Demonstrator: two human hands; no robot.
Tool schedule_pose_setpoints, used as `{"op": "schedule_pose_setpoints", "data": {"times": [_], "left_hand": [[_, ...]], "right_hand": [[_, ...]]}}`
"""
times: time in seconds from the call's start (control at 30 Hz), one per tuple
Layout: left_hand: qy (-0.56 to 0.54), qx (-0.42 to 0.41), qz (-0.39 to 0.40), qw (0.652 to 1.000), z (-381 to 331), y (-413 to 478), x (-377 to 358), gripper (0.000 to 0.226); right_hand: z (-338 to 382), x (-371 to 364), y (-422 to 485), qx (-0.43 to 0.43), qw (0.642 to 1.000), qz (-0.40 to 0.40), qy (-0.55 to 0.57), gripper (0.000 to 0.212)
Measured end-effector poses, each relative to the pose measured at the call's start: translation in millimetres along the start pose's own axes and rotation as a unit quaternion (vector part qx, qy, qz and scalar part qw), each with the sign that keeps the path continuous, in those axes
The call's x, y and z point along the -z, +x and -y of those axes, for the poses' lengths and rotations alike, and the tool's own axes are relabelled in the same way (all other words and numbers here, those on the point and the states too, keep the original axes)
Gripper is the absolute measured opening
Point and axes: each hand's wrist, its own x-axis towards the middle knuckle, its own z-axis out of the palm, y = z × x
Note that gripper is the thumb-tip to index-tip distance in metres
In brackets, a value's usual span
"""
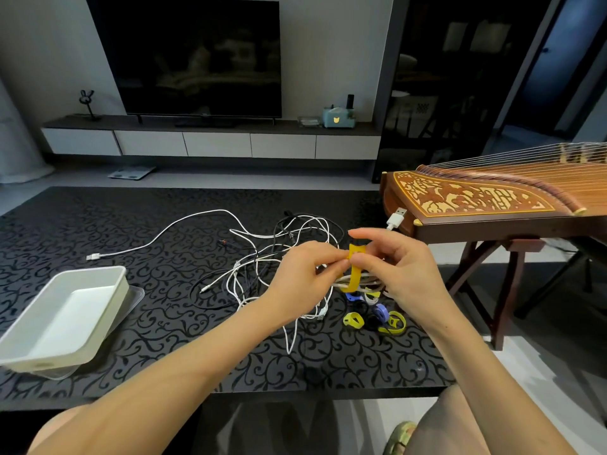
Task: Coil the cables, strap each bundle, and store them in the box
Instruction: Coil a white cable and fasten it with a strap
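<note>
Home living room: television [184, 54], zither [492, 195].

Table [98, 231]: black top, scrolling vine pattern.
Far wall: large dark television [197, 57], screen off, above a low console [213, 144] with white drawer fronts.
Console top: rabbit-eared figure [87, 101] at left end, teal box [338, 118] at right end.
Floor below console: flat bathroom scale [131, 172].
Right of table: wooden zither [476, 195], inlaid end panel, on a dark wooden stand [505, 290].
Behind the zither: dark glass cabinet [453, 77].
</note>
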Motion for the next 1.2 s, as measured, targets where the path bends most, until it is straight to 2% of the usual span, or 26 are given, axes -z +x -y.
{"op": "schedule_pose_setpoints", "data": {"times": [0.1,0.33,0.57,0.83,1.2], "left_hand": [[0.021,-0.027,0.0,0.999,-1.8,-0.6,-0.1,0.021],[-0.028,0.042,0.007,0.999,-0.5,-1.3,0.0,0.021],[0.007,0.041,0.032,0.999,-1.6,-1.7,5.8,0.024],[0.013,0.042,0.051,0.998,0.1,-2.3,10.2,0.027],[-0.018,0.106,0.027,0.994,-1.2,-6.0,-0.3,0.03]], "right_hand": [[-2.5,1.6,0.5,0.005,1.0,0.0,0.007,0.017],[-6.2,1.8,0.1,0.013,1.0,0.019,0.003,0.011],[-18.5,1.9,2.8,0.001,0.999,0.032,-0.028,0.019],[-19.7,-0.1,3.1,-0.057,0.995,0.058,0.055,0.029],[-19.3,-3.2,2.2,-0.011,0.997,0.078,-0.018,0.016]]}}
